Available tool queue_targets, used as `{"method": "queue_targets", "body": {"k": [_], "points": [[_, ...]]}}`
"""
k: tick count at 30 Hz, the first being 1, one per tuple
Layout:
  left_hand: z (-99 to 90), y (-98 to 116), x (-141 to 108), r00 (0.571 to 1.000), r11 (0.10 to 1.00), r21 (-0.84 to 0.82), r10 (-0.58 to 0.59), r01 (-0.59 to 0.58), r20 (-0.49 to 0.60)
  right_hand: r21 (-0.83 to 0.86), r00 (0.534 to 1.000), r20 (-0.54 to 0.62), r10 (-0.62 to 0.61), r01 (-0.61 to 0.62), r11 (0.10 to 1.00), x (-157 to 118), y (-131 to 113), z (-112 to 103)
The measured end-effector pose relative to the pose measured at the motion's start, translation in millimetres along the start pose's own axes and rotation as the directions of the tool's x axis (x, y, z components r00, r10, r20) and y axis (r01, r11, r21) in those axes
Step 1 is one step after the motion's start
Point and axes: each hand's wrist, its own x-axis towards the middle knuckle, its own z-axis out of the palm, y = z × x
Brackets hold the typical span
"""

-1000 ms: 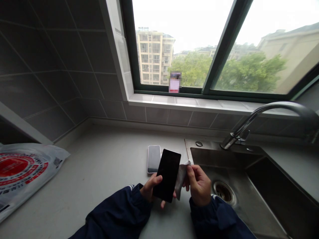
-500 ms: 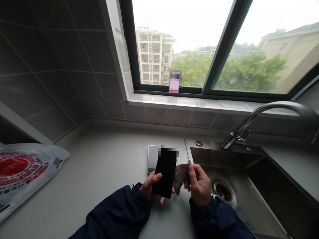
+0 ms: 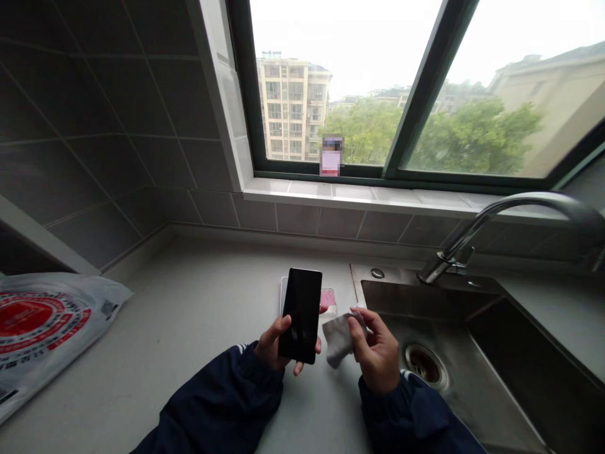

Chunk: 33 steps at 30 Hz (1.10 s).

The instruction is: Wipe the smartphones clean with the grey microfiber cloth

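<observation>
A black phone (image 3: 302,315) with a dark screen is tilted upright over the counter, gripped along its sides by my left hand (image 3: 275,343). To its right, my right hand (image 3: 378,350) pinches a small grey cloth (image 3: 339,339) between thumb and fingers; the cloth hangs beside the phone, apart from it. Behind the phone lies a pale-edged flat object (image 3: 282,293), mostly hidden. A clear case with a pink patch (image 3: 328,299) rests on the counter, partly covered by the phone and fingers.
On the right is a steel sink (image 3: 454,340) with a curved faucet (image 3: 472,221). A white plastic bag with red print (image 3: 51,321) lies on the grey-white counter (image 3: 198,302) at the left. The tiled sill (image 3: 368,192) and window stand behind.
My left hand has moved the phone slightly left and up, away from the cloth. The cloth is spread wider in my right hand, and the pink patch now shows.
</observation>
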Motion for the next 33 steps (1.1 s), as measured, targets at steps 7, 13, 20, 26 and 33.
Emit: {"method": "queue_targets", "body": {"k": [7,13,20,26,33], "points": [[-4.1,-9,2,0.998,0.997,0.053,-0.055,0.054,0.035,-0.025,1.000,0.026,0.017,-0.016,1.000,-1,-2,2],[-6.9,-17,0,0.992,0.991,0.101,-0.100,0.093,0.070,0.021,0.997,0.075,0.012,-0.013,1.000,-3,-8,6],[-10.0,-21,0,0.991,0.988,0.091,-0.130,0.125,0.043,0.037,0.994,0.112,0.009,-0.013,0.999,-3,-8,5],[-8.2,-18,0,0.991,0.985,0.111,-0.134,0.133,0.001,0.053,0.990,0.137,0.026,-0.034,0.998,-3,-7,3],[-5.7,-19,1,0.990,0.989,0.062,-0.135,0.132,0.042,0.106,0.977,0.202,0.066,-0.089,0.990,-2,-1,-1]]}}
